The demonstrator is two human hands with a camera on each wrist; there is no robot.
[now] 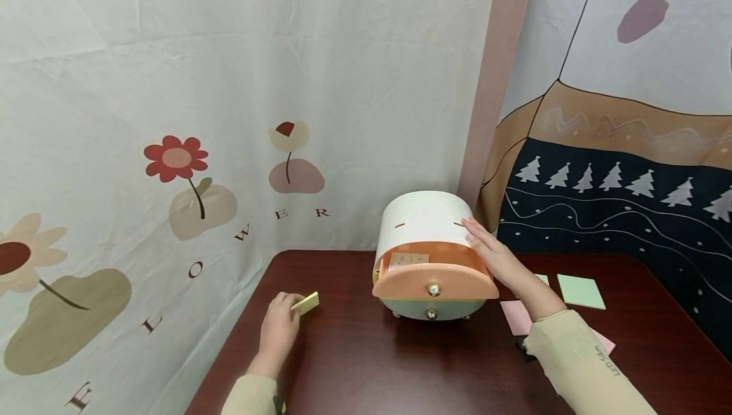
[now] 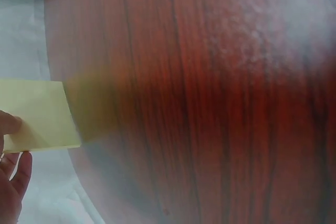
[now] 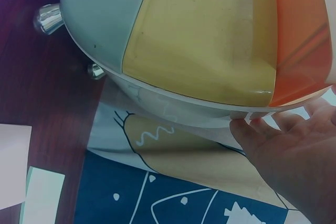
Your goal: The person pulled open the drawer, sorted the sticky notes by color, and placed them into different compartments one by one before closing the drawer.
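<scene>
At the table's left side my left hand pinches a pad of yellow sticky notes between thumb and fingers. A rounded white desktop storage box stands near the back edge. Its orange drawer sticks out at the front, with a beige printed card inside. Beneath it is a pale green drawer. My right hand rests on the box's right side with fingers extended. In the right wrist view those fingertips lie along the white shell, beside the yellow part.
To the right of the box lie light green sticky notes and pink ones, partly behind my right forearm. A small black item pokes out by the sleeve. Printed curtain hangs behind the dark red table.
</scene>
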